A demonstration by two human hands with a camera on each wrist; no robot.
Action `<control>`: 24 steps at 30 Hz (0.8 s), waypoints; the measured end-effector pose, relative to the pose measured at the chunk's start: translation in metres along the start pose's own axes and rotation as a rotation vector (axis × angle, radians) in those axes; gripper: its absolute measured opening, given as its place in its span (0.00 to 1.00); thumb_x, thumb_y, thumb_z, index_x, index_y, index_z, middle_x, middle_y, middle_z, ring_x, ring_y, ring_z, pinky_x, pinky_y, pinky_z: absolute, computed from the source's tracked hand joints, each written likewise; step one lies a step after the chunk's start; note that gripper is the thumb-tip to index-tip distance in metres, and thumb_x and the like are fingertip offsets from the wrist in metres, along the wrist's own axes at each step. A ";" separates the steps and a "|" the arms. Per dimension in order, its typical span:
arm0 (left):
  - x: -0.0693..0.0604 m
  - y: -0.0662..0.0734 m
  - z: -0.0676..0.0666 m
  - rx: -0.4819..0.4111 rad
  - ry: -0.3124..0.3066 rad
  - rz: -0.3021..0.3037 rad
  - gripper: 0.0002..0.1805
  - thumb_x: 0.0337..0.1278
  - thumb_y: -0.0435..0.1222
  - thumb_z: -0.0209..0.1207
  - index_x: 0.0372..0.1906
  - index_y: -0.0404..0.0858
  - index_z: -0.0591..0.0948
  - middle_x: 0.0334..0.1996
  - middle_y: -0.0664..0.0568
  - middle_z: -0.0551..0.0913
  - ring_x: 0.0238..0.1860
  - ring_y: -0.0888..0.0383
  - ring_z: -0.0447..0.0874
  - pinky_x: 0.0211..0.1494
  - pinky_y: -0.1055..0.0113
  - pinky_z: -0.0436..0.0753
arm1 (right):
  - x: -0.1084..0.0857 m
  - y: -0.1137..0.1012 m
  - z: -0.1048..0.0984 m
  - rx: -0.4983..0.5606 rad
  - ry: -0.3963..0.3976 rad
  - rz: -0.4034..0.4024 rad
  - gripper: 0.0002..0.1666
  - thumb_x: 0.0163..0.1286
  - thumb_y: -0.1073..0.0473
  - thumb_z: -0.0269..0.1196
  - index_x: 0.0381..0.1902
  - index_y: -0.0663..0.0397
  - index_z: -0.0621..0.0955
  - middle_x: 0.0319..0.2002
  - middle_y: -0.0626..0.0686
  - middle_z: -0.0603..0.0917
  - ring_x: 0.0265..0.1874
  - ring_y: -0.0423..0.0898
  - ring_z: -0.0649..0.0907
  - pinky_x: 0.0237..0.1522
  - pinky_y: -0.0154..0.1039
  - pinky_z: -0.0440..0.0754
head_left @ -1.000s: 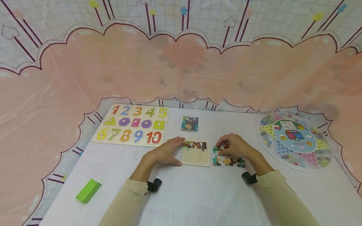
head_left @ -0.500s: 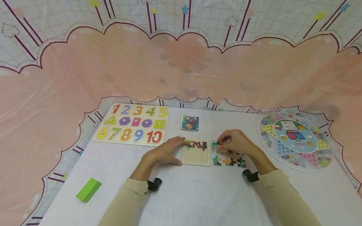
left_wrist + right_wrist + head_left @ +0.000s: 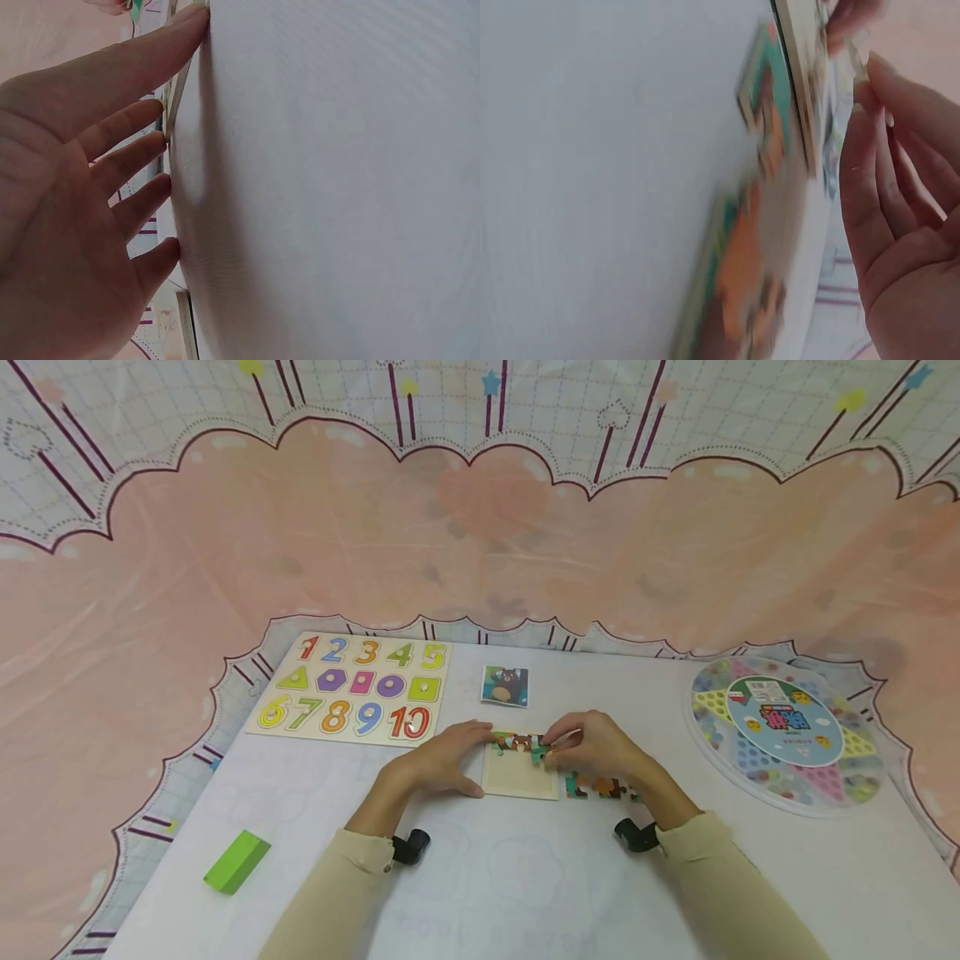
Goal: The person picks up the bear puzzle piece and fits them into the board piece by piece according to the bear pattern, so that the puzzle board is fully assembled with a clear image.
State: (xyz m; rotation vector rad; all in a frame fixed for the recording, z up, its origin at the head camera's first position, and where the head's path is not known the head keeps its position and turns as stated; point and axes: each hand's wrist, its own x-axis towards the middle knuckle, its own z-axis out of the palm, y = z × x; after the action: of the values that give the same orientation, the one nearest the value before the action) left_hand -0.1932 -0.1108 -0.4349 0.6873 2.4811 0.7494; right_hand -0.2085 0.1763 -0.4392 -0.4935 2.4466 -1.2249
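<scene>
A square wooden puzzle tray has joined bear-picture pieces along its far edge. My left hand rests at its left side, fingers spread, fingertips touching the tray's edge; in the left wrist view the left hand shows extended thumb and fingers. Between thumb and fingertips my right hand pinches a green puzzle piece over the tray's far right part. The right wrist view shows the right hand with the piece edge-on. Loose puzzle pieces lie right of the tray, partly covered by the right hand.
A number-and-shape board lies at the back left, and a small bear picture card behind the tray. A round star-patterned game board is at the right. A green block sits at the left front.
My right hand has picked up a green piece from the loose ones and carried it left over the tray. My left hand has stayed at the tray's left side.
</scene>
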 end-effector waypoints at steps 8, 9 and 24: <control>0.002 -0.005 0.000 0.044 0.022 0.023 0.47 0.47 0.44 0.77 0.74 0.44 0.69 0.81 0.49 0.61 0.82 0.44 0.54 0.85 0.45 0.59 | 0.012 -0.012 0.019 0.057 -0.016 0.023 0.15 0.60 0.57 0.76 0.45 0.52 0.89 0.51 0.55 0.88 0.43 0.42 0.88 0.48 0.36 0.89; 0.002 -0.005 0.000 0.046 0.021 0.024 0.47 0.46 0.44 0.77 0.74 0.44 0.69 0.81 0.49 0.61 0.82 0.45 0.54 0.85 0.45 0.59 | 0.013 -0.014 0.021 0.065 -0.018 0.029 0.15 0.60 0.57 0.76 0.45 0.51 0.89 0.51 0.55 0.89 0.43 0.42 0.88 0.48 0.35 0.89; 0.004 -0.006 -0.001 0.034 0.027 0.010 0.46 0.45 0.45 0.78 0.72 0.45 0.70 0.80 0.49 0.62 0.81 0.45 0.55 0.82 0.39 0.60 | 0.025 -0.027 0.047 -0.010 -0.023 0.010 0.15 0.59 0.57 0.77 0.43 0.54 0.90 0.42 0.53 0.90 0.33 0.37 0.86 0.37 0.29 0.83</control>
State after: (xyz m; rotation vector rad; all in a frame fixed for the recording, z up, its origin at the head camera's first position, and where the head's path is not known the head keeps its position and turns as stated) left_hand -0.1983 -0.1133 -0.4392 0.7068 2.5222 0.7268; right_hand -0.2042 0.1173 -0.4475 -0.4945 2.4346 -1.1963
